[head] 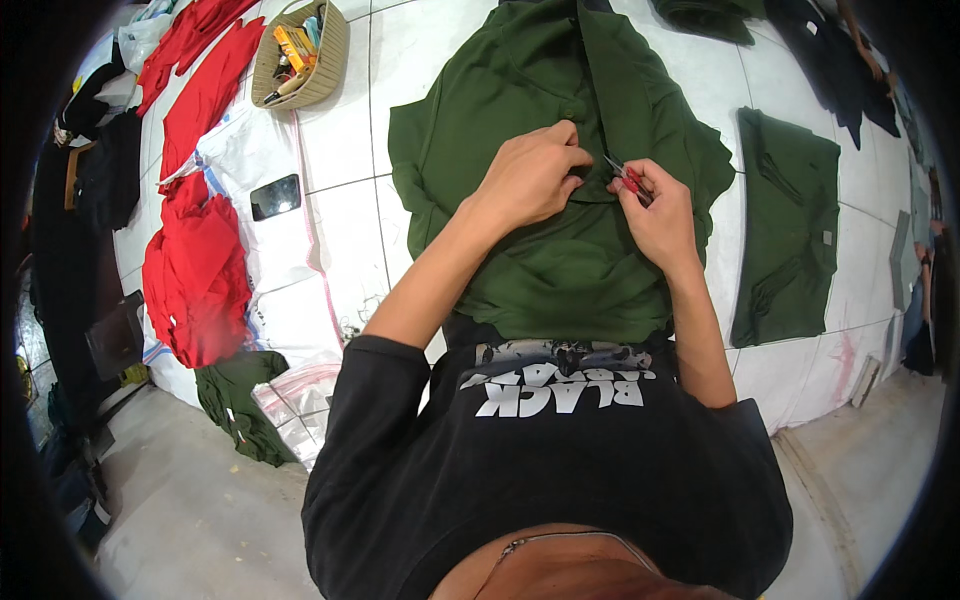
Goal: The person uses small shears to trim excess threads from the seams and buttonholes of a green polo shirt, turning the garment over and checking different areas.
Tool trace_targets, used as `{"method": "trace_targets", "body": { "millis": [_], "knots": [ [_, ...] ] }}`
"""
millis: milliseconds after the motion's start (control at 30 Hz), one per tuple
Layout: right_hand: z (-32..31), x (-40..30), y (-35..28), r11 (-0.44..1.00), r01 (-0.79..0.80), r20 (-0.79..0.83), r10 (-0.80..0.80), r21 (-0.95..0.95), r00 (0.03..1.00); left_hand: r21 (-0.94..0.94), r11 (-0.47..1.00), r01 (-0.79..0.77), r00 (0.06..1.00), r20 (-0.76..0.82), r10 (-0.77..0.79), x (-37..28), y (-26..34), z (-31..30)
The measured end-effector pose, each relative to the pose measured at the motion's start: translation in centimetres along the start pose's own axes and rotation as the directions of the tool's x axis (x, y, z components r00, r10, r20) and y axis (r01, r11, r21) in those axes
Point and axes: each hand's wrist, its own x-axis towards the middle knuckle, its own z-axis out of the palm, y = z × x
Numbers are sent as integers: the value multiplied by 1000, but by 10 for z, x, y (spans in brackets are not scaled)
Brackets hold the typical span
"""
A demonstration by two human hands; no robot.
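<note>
A dark green buttoned garment [495,82] lies spread on the white tiled table before me, its near part bunched up against my body. My left hand [532,176] rests on its front opening, fingers curled, thumb and fingertips gathered at the cloth. Just above those fingers shows a green button [569,115]. In my right hand [660,214] is a pair of small thread snips [631,180] with red on the handles. Their pointed metal tips lie over the edge of the opening, a short way right of my left fingertips. Whatever is between my left fingertips is hidden.
A woven plastic basket [341,60] of small items stands at upper left. Below it lie a phone [275,197] on a white sack [281,255], red garments [199,277] and clear plastic bags [300,420]. A folded green garment [787,232] lies at right. Another person's arm [862,45] shows at upper right.
</note>
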Motion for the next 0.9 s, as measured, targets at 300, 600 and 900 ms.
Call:
{"method": "trace_targets", "body": {
  "millis": [300, 600, 900],
  "knots": [
    [-4, 4, -24, 976, 27, 88, -8, -216, 996, -413, 875, 253, 946, -83, -312, -1, -22, 8],
    [8, 16, -41, 897, 76, 136, -18, -436, 991, -531, 802, 273, 919, -102, -380, -5, -27, 15],
    [18, 18, -26, 884, 165, 104, -132, -438, 986, -543, 789, 288, 918, -78, -389, -5, -25, 12]
  ]
}}
